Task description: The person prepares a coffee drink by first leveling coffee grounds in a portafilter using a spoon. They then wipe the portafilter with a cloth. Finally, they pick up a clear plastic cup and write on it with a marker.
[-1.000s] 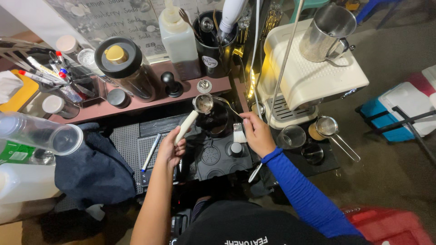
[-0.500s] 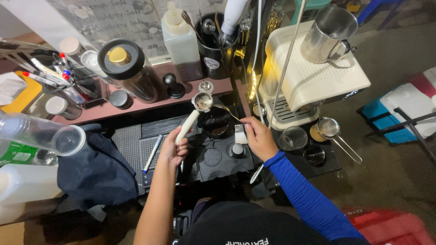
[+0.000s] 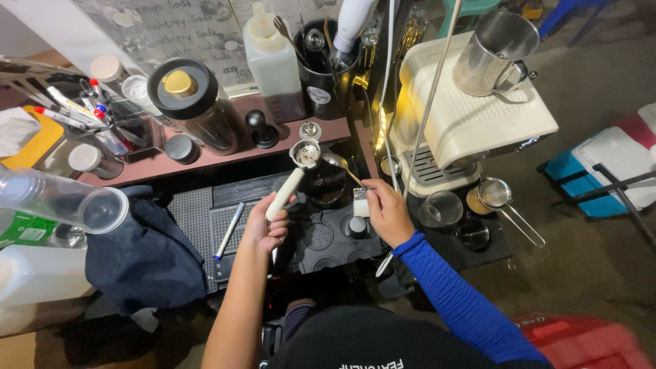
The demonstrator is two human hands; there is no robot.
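Portafilter and spoon at coffee station

Left hand (image 3: 265,229) clamped on cream portafilter (image 3: 294,174) handle, basket raised above black mat (image 3: 205,219). Right hand (image 3: 386,210) pinches spoon (image 3: 336,162), bowl beside basket. Beyond: espresso machine (image 3: 471,123), steel pitcher (image 3: 493,51).

Dark counter (image 3: 205,198) carrying a ribbed black rubber mat (image 3: 198,212), a crumpled navy cloth (image 3: 143,256) and a cream espresso machine (image 3: 471,123); raised reddish-brown shelf (image 3: 225,154) bearing a black-lidded jar (image 3: 195,106).
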